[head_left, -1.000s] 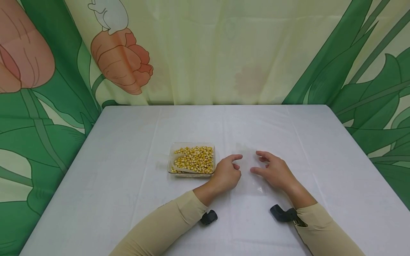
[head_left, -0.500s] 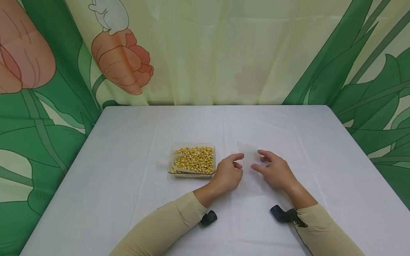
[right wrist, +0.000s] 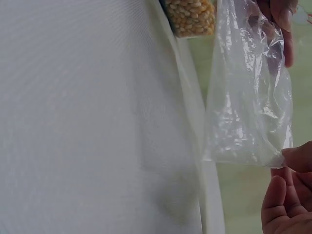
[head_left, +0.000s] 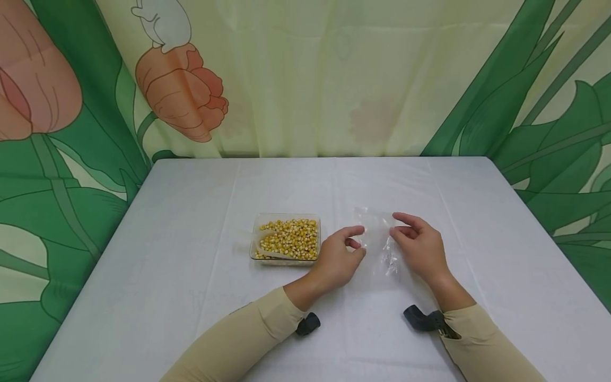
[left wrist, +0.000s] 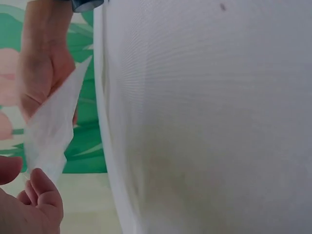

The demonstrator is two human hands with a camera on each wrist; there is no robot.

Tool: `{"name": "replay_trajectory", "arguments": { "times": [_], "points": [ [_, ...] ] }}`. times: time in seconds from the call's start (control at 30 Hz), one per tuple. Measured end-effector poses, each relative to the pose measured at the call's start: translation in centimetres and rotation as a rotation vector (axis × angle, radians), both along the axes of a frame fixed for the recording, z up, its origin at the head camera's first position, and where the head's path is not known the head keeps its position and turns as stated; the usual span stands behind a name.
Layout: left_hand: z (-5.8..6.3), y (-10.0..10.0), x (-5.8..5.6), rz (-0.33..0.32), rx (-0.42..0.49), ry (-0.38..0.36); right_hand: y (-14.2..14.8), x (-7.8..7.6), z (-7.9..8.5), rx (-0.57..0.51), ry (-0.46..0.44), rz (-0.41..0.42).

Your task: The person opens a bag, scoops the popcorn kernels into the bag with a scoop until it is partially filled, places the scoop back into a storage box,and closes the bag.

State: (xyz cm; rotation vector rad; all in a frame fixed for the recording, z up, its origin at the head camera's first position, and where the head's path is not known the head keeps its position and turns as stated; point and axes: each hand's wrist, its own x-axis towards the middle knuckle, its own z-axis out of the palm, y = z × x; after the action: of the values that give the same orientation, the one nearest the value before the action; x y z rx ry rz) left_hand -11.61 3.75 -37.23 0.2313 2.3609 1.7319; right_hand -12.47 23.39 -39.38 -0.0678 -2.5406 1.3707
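A clear plastic bag (head_left: 377,233) is held up between my two hands, wrinkled and shiny. My left hand (head_left: 336,260) pinches its left edge with thumb and fingers, the index finger reaching forward. On the other side my right hand (head_left: 422,249) pinches the bag's right edge between thumb and fingers, its index finger stretched along the edge. The right wrist view shows the bag (right wrist: 248,102) hanging flat, a lower corner between my right thumb (right wrist: 297,158) and fingers. In the left wrist view its whitish edge (left wrist: 56,126) runs toward my left fingertips (left wrist: 41,180).
A rectangular glass container (head_left: 286,261) full of yellow corn kernels (head_left: 291,236) stands left of my left hand. A pale, curved, scoop-like thing (head_left: 262,249) lies in the kernels. White cloth covers the table (head_left: 157,265); a patterned curtain (head_left: 305,79) hangs behind it.
My right hand has moved up and slightly right, its thumb now close to the fingers at the bag's edge. The bag is lifted and more spread out. The left hand has barely shifted.
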Motion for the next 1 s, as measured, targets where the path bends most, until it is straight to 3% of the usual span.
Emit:
{"name": "replay_trajectory", "arguments": {
  "times": [0.17,0.33,0.53,0.8,1.0],
  "points": [
    [0.2,-0.1,0.2,0.015,0.033,0.053,-0.1,0.0,0.4,-0.046,0.117,0.005],
    [0.3,-0.2,0.4,0.03,0.061,0.087,-0.1,0.2,0.8,-0.1,0.169,0.036],
    [0.7,-0.3,0.6,0.061,0.089,0.127,-0.1,0.4,1.2,-0.167,0.178,0.073],
    [0.8,-0.7,0.5,0.023,0.112,0.175,-0.1,0.5,1.6,-0.212,0.192,0.14],
    [0.6,-0.9,0.4,0.003,0.118,0.218,-0.1,0.9,2.3,-0.376,0.18,0.203]
  ]
}}
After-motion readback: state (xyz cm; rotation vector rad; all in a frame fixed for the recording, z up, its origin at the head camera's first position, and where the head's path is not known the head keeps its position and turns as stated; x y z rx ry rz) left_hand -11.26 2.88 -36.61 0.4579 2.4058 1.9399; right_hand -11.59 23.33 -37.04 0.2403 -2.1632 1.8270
